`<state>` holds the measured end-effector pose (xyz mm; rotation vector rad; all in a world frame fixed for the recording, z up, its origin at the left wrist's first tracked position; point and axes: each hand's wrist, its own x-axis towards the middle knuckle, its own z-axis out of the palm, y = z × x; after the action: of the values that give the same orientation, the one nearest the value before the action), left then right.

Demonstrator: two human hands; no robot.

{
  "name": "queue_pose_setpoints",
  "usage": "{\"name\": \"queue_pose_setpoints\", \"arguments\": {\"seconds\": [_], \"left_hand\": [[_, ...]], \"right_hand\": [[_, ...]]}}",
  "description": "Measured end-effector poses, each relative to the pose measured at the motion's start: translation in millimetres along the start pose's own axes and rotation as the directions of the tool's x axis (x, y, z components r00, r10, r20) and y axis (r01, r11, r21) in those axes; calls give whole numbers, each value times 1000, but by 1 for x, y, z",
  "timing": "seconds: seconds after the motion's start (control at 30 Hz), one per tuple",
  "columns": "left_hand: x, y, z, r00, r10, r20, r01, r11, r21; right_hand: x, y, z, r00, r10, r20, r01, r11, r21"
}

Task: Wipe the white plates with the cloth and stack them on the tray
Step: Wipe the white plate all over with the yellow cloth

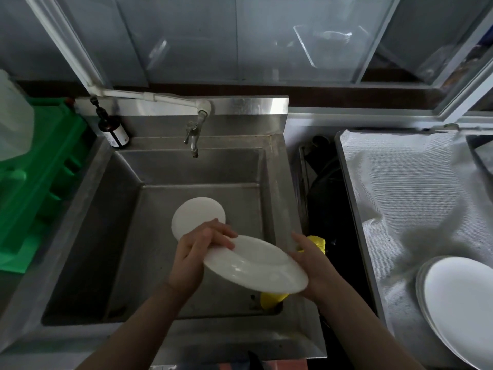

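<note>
Plate (256, 264), round, white and glossy, is held tilted over the near side of the steel sink (128, 182), underside up. Left hand (197, 252) curls its fingers over the rim; right hand (312, 265) presses a yellow cloth (317, 243) beneath. Another plate (196, 213) lies in the basin; stacked plates (458, 305) rest on the cloth-lined tray (352, 182), right.

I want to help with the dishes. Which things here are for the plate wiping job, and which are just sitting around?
For the job:
held white plate, gripped by left hand
yellow cloth in right hand
second plate in the sink
stacked plates
cloth-lined tray

Just sitting around:
tap
brown pump bottle
green crate
</note>
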<state>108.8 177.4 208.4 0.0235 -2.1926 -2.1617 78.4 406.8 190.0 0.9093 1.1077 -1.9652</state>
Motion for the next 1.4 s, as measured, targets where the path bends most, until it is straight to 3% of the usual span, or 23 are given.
{"name": "queue_pose_setpoints", "arguments": {"seconds": [0.1, 0.2, 0.33, 0.5, 0.6, 0.73, 1.0, 1.2, 1.3, 1.4], "left_hand": [[-4, -3, 4, 994, -102, -24, 103, 994, 38], [0, -3, 9, 953, -276, -127, 260, 957, -125], [5, 1, 13, 806, -575, -140, 494, 784, -376], [2, -4, 15, 686, -727, -43, 599, 597, -533], [0, -7, 15, 655, -756, 11, 629, 536, -562], [-1, -7, 15, 661, -750, 34, 636, 535, -556], [-6, -14, 7, 665, -745, 54, 643, 535, -547], [-8, -19, -1, 685, -726, 52, 635, 562, -531], [-7, -22, -6, 697, -717, -10, 610, 600, -517], [-5, -25, -12, 716, -694, -76, 561, 637, -529]], "right_hand": [[2, 4, -3, 999, -40, 22, 41, 998, -40], [10, 13, -1, 987, -150, -55, 147, 987, -61], [15, 22, -2, 961, -270, -63, 267, 962, -52], [19, 26, 3, 888, -449, -97, 422, 881, -215], [29, 28, -5, 853, -520, -50, 462, 795, -392], [33, 31, -7, 823, -568, -8, 478, 700, -530], [31, 32, -4, 817, -574, -54, 499, 750, -435], [29, 28, -3, 809, -585, -56, 498, 733, -464], [26, 27, -7, 777, -625, -76, 523, 708, -473], [26, 25, -17, 694, -718, -54, 574, 597, -560]]}}
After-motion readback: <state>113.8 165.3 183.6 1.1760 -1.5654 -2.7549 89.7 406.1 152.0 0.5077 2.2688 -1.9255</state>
